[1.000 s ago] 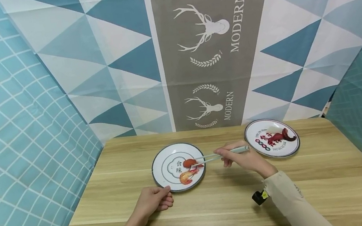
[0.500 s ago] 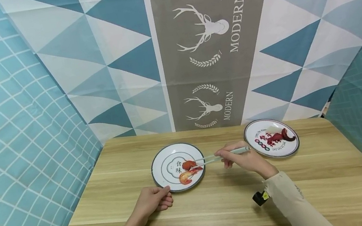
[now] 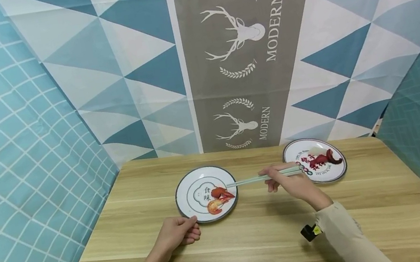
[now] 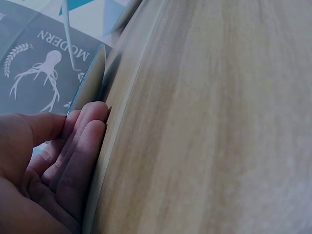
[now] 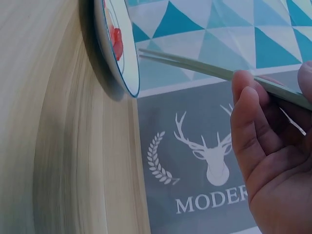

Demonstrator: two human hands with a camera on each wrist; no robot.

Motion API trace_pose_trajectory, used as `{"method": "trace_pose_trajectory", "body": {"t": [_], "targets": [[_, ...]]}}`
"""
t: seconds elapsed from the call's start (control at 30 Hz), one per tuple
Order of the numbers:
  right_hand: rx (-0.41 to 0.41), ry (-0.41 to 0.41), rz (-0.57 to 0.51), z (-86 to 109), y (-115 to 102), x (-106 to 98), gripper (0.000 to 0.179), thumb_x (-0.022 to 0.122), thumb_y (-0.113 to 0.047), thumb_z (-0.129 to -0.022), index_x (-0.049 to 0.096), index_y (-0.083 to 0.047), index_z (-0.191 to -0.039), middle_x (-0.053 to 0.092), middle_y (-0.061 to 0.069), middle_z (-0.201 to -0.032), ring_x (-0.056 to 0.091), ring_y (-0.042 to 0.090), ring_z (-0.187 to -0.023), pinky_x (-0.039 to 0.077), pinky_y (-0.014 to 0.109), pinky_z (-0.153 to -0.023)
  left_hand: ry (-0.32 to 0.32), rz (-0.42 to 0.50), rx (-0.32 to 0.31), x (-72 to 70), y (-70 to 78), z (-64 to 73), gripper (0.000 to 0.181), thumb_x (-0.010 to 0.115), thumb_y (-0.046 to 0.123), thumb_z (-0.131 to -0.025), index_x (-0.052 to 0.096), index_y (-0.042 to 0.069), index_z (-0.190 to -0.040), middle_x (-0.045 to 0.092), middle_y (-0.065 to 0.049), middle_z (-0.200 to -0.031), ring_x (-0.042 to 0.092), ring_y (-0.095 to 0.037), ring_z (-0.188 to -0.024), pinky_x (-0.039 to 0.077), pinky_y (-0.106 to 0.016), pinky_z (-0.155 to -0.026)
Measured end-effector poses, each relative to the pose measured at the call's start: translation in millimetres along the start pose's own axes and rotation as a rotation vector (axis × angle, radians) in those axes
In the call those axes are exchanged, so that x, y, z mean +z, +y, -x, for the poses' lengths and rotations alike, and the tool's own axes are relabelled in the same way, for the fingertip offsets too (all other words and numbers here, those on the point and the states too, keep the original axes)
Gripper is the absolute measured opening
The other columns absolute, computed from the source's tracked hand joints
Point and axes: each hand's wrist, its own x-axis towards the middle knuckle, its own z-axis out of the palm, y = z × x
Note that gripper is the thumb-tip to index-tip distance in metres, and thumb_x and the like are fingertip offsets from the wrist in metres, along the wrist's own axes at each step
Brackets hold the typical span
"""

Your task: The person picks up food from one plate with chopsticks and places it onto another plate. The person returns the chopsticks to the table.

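My left hand (image 3: 178,232) pinches the near-left rim of a round white plate (image 3: 187,195) with a dark edge, thumb on top and fingers below. On that plate's right side lie an orange-red piece of food (image 3: 219,192), its exact kind unclear, and a shrimp (image 3: 216,205) just in front of it. A pair of pale green chopsticks (image 3: 259,178) is gripped in my right hand (image 3: 291,182). Their tips lie close together over the plate's right edge, with nothing between them. In the right wrist view the chopsticks (image 5: 195,67) stand apart from the food.
At the back right of the wooden table (image 3: 255,253) stands a second white plate (image 3: 296,149) with red lettering and a dark red curled piece, perhaps a tentacle (image 3: 329,157). Patterned cloth (image 3: 149,67) hangs behind the table, and blue cloths flank both sides.
My right hand has drawn back to the right with the chopsticks; their tips have come off the food and closed together. The left hand keeps its place at the plate's rim.
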Motion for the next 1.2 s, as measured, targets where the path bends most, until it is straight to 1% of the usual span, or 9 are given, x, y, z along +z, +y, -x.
{"method": "trace_pose_trajectory", "body": {"t": [0.13, 0.3, 0.37, 0.57, 0.77, 0.97, 1.03, 1.2], "targets": [[-0.004, 0.009, 0.03, 6.1, 1, -8, 0.034, 0.048, -0.019, -0.111, 0.074, 0.001, -0.115, 0.073, 0.011, -0.078, 0.07, 0.02, -0.068, 0.062, 0.03, -0.068, 0.004, 0.0, 0.0, 0.2, -0.3, -0.1, 0.039, 0.064, 0.033, -0.103, 0.074, -0.004, -0.094, 0.076, -0.006, -0.077, 0.072, -0.011, -0.066, 0.064, -0.025, -0.064], [0.014, 0.014, 0.069, 14.1, -2, -15, 0.035, 0.047, -0.022, -0.111, 0.071, 0.001, -0.122, 0.073, 0.009, -0.074, 0.073, 0.016, -0.072, 0.061, 0.026, -0.075, 0.005, 0.003, 0.0, 0.7, 0.8, 0.6, 0.039, 0.064, 0.032, -0.103, 0.074, -0.004, -0.094, 0.076, -0.006, -0.077, 0.072, -0.011, -0.066, 0.064, -0.025, -0.064], [0.018, 0.027, 0.072, 17.2, -5, -17, 0.035, 0.047, -0.023, -0.111, 0.071, 0.0, -0.121, 0.072, 0.008, -0.072, 0.072, 0.016, -0.071, 0.061, 0.026, -0.074, 0.005, 0.002, 0.001, 0.9, 1.1, 1.0, 0.039, 0.064, 0.032, -0.103, 0.074, -0.004, -0.094, 0.076, -0.006, -0.077, 0.072, -0.011, -0.066, 0.064, -0.025, -0.064], [0.002, 0.059, 0.099, 25.9, -12, -25, 0.035, 0.047, -0.021, -0.111, 0.073, 0.003, -0.112, 0.071, 0.007, -0.075, 0.068, 0.02, -0.065, 0.059, 0.028, -0.064, 0.006, 0.001, 0.015, 1.3, 0.9, 1.4, 0.039, 0.064, 0.031, -0.103, 0.074, -0.005, -0.094, 0.076, -0.007, -0.077, 0.072, -0.012, -0.066, 0.064, -0.026, -0.064], [-0.032, 0.088, 0.116, 35.9, -8, -37, 0.03, 0.049, -0.017, -0.11, 0.075, -0.002, -0.114, 0.074, 0.005, -0.077, 0.068, 0.018, -0.063, 0.058, 0.026, -0.062, 0.009, 0.002, 0.011, 1.2, 0.3, 1.4, 0.04, 0.065, 0.033, -0.102, 0.074, -0.004, -0.094, 0.076, -0.007, -0.077, 0.072, -0.012, -0.066, 0.064, -0.026, -0.064], [-0.06, 0.127, 0.122, 42.6, -6, -47, 0.026, 0.053, -0.014, -0.109, 0.076, -0.003, -0.114, 0.075, 0.002, -0.078, 0.067, 0.022, -0.061, 0.059, 0.027, -0.059, 0.009, 0.006, 0.007, 1.3, 1.7, 2.0, 0.039, 0.065, 0.033, -0.102, 0.074, -0.004, -0.094, 0.076, -0.007, -0.077, 0.073, -0.012, -0.066, 0.064, -0.027, -0.064], [-0.075, 0.138, 0.115, 45.5, -6, -49, 0.025, 0.054, -0.012, -0.108, 0.076, -0.002, -0.114, 0.074, 0.0, -0.076, 0.067, 0.022, -0.06, 0.058, 0.028, -0.057, 0.007, 0.007, 0.006, 1.4, 1.9, 1.9, 0.039, 0.064, 0.032, -0.103, 0.074, -0.004, -0.094, 0.076, -0.007, -0.077, 0.073, -0.012, -0.066, 0.064, -0.027, -0.064], [-0.121, 0.155, 0.109, 52.5, -4, -56, 0.02, 0.057, -0.003, -0.104, 0.076, 0.002, -0.111, 0.071, 0.001, -0.074, 0.065, 0.018, -0.06, 0.058, 0.027, -0.057, 0.009, 0.004, 0.001, 1.2, 1.2, 1.7, 0.039, 0.064, 0.033, -0.103, 0.074, -0.004, -0.094, 0.076, -0.006, -0.077, 0.073, -0.012, -0.066, 0.064, -0.026, -0.064]]}}
